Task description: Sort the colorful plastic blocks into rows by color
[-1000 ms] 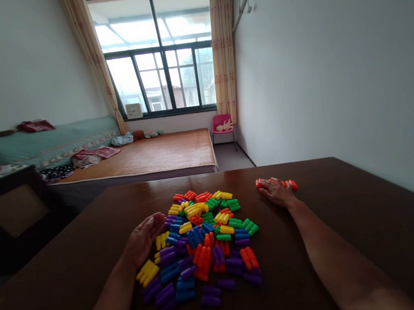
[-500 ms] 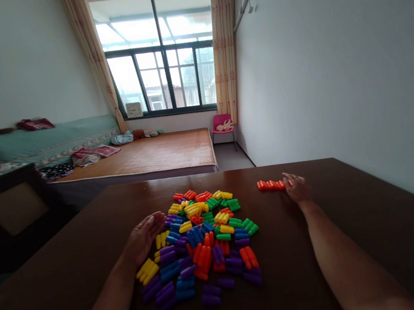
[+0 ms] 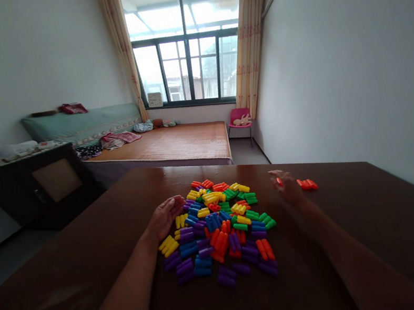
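Observation:
A pile of small plastic tubes [image 3: 219, 222] in orange, yellow, green, blue and purple, many lying side by side, sits on the brown table. My left hand [image 3: 166, 216] rests at the pile's left edge, fingers stretched out, holding nothing. To the right of the pile my right hand [image 3: 287, 188] is slightly blurred, its fingers apart and pointing left. A bit of orange [image 3: 279, 181] shows by its fingers; whether it is touched cannot be made out. Several orange tubes [image 3: 307, 184] lie together just right of that hand, which hides part of the table there.
The dark brown table [image 3: 359, 203] has its far edge in front of a bed [image 3: 189, 142]. A dark cabinet [image 3: 23, 182] stands at the left, a pink chair [image 3: 238, 117] beyond the table, and a white wall [image 3: 356, 70] at the right.
The view has turned left, so things sit further right. My right hand has moved left from the right end of the orange row. My left hand stays beside the pile.

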`<state>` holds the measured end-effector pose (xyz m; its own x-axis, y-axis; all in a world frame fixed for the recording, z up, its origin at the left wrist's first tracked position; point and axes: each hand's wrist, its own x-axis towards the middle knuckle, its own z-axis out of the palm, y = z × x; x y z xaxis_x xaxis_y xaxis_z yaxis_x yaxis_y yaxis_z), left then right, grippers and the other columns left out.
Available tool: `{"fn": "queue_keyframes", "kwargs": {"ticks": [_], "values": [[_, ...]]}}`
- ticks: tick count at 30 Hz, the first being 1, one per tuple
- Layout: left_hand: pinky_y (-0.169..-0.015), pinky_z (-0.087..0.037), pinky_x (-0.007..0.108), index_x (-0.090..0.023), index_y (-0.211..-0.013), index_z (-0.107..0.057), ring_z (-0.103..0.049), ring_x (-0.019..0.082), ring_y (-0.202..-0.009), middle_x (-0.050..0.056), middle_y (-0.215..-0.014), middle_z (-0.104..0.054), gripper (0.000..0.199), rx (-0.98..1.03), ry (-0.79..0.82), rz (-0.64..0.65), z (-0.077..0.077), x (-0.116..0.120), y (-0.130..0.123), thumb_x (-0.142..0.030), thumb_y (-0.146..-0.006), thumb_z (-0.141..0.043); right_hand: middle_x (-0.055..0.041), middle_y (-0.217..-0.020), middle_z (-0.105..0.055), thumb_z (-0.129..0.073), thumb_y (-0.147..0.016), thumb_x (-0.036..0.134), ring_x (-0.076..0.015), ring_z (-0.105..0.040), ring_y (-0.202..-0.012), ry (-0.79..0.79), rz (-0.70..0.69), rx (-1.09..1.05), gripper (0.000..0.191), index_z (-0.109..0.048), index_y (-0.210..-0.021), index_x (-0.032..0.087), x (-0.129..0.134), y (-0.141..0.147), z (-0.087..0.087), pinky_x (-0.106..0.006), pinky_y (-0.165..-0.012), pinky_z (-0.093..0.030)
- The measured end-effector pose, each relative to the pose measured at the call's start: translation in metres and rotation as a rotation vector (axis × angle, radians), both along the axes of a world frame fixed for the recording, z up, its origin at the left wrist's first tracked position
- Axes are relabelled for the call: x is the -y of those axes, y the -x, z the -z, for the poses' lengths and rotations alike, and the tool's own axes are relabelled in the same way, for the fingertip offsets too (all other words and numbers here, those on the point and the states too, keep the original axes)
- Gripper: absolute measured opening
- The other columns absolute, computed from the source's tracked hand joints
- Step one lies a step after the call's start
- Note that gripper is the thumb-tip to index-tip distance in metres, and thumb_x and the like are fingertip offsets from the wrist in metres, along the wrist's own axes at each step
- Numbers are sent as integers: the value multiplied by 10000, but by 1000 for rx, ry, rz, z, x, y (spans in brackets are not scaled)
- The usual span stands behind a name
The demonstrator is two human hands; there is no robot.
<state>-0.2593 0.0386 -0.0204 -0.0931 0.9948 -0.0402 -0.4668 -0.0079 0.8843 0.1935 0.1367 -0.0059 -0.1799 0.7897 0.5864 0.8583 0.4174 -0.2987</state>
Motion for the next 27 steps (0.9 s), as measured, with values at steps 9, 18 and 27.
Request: {"fn": "queue_keyframes", "kwargs": {"ticks": [9,18,27], "values": [[-945,-512,336,-101,-973,-695,-666,216,-1013,148,-1034,-717,161,23,-20,3,-1,3,-4,-166,-859,-603,-74,-1191,-661,-498,-887,233,-252,-546,-1122,241,-318,359,395,-579,-1274,243,-10,177,-32,-360,-917,-445],[-977,-498,340,-110,-999,-687,-663,206,-1027,132,-1039,-720,174,9,-23,8,2,0,-2,-184,-860,-611,-59,-1058,-704,-620,-781,198,-217,-619,-1005,225,-325,42,349,-649,-1128,218,-22,153,-27,-317,-895,-467],[-996,-491,341,-107,-1001,-691,-656,208,-1052,133,-1059,-719,181,-9,3,3,1,-2,1,-169,-861,-593,-132,-891,-698,-556,-763,523,-211,-636,-736,82,356,-489,430,-605,-954,142,-39,-32,19,-316,-649,-489]]}}
